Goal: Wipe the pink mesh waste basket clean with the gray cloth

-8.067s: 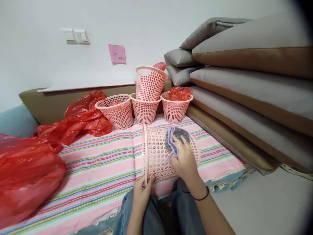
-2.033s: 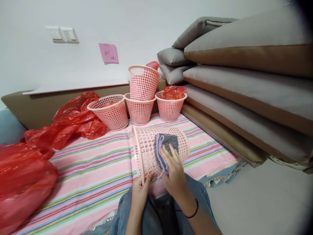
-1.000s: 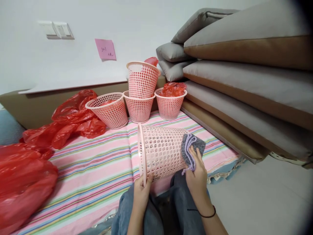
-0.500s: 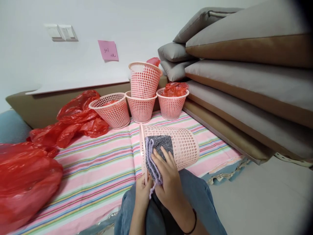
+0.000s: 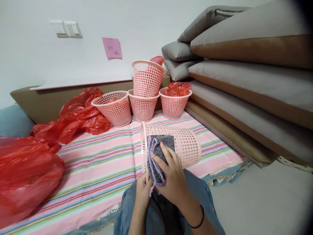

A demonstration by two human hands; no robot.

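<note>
A pink perforated basket (image 5: 187,147) lies on its side over my knees, its rim toward the left. My left hand (image 5: 143,187) grips the lower part of that rim. A folded grey cloth with lilac edging (image 5: 166,141) is pressed flat against the basket's side, near the rim. Over the cloth lies my right hand (image 5: 171,169), its fingers spread a little and holding it against the basket.
Behind stand pink baskets (image 5: 144,109), one stacked in another, some with red plastic inside. Red bags (image 5: 26,176) lie at the left on the striped cloth (image 5: 102,173). Grey cushions (image 5: 234,75) are piled at the right.
My right hand and the grey cloth have shifted slightly on the basket. The whole view has moved a little, so the background sits further right.
</note>
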